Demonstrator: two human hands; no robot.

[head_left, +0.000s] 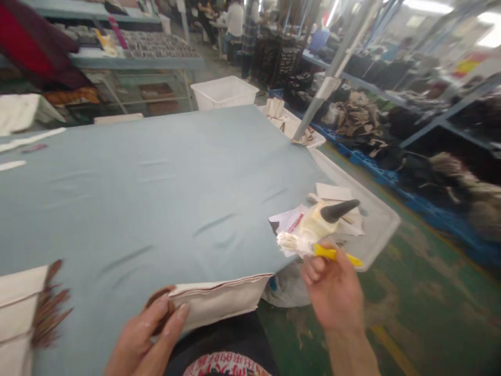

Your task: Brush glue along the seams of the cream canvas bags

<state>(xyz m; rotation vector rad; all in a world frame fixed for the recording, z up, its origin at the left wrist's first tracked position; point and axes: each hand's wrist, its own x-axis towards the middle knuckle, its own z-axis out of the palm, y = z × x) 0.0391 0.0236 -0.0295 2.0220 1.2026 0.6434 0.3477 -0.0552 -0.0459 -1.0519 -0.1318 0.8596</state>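
While the right hand (333, 295) grips a brush (327, 252) by its handle, the left hand (151, 331) pinches the cloth (223, 302) lying between them; looks light and bendy (just eyeballing it), so I'd hold that end too.

One head-worn camera looks forward and down over the desk (176, 193), near the left hand (151, 329) and right hand (336, 290).

I wear dark black cloth (238, 334) over my lap, and near it is a white patch with a round top edge and red writing (227, 360), too blurry for me to read. My left hand (151, 334) and my right hand (334, 292) are bare, and my right forearm (348, 350) shows no sleeve.
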